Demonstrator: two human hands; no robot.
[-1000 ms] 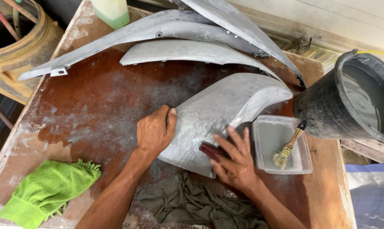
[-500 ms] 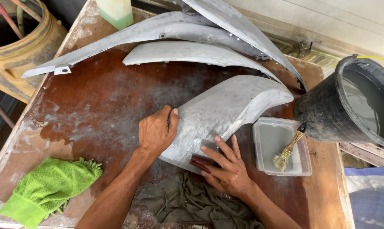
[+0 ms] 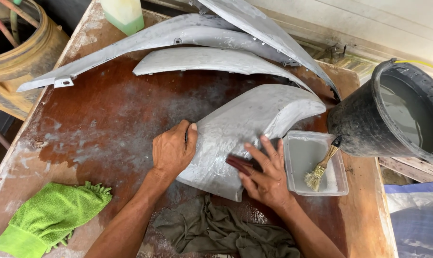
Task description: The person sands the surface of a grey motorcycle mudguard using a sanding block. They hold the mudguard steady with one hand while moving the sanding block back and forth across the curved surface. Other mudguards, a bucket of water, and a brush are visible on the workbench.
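I see my left hand (image 3: pixel 172 150) spread flat, steadying the grey curved panel (image 3: pixel 247 131) lying at the bench's (image 3: pixel 106 119) middle toward the near edge. My right hand (image 3: pixel 266 174) presses a dark red sanding pad (image 3: pixel 239 164) onto it, fingers splayed.

Brush (image 3: pixel 321 167) in tray (image 3: pixel 297 143), right of panel (image 3: pixel 245 124); bucket (image 3: pixel 364 129) behind.

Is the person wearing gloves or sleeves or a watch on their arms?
No. Both the left hand and the right hand are bare, with no gloves, rings or watch showing. The forearms are bare too, with no sleeves as far as the picture reaches. The fingernails look short.
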